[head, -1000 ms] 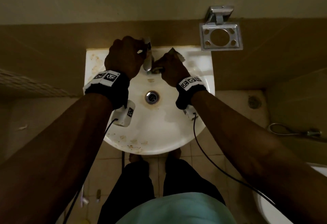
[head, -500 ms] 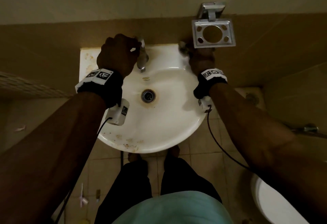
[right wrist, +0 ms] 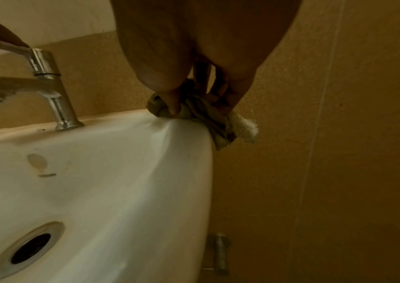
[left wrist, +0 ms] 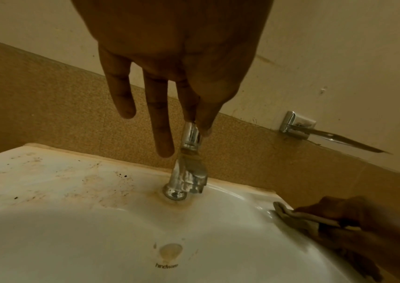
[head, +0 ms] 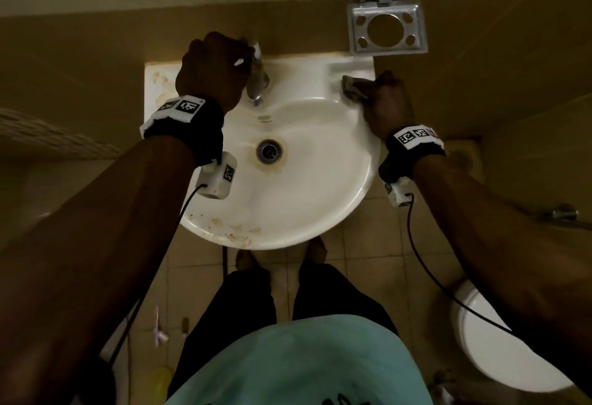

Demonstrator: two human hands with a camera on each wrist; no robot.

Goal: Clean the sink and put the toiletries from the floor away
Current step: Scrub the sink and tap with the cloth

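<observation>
The white sink [head: 307, 206] has brown stains along its left ledge and front rim. My left hand [head: 211, 68] is at the chrome tap [head: 256, 84]. In the left wrist view its thumb and forefinger pinch the tap handle [left wrist: 191, 136] while the other fingers hang straight. My right hand [head: 387, 103] grips a crumpled grey cloth [head: 350, 89] and presses it on the sink's back right corner. The right wrist view shows the cloth [right wrist: 208, 114] bunched under my fingers at the rim's edge. No water runs from the spout.
A metal toothbrush holder [head: 386, 30] hangs on the wall above the right corner. A toothbrush [head: 158, 327], a small item [head: 185, 324] and a yellow object [head: 160, 376] lie on the floor at left. A toilet [head: 499, 347] stands at right.
My right hand has carried the cloth from the tap to the sink's back right corner. My left hand has stayed on the tap handle.
</observation>
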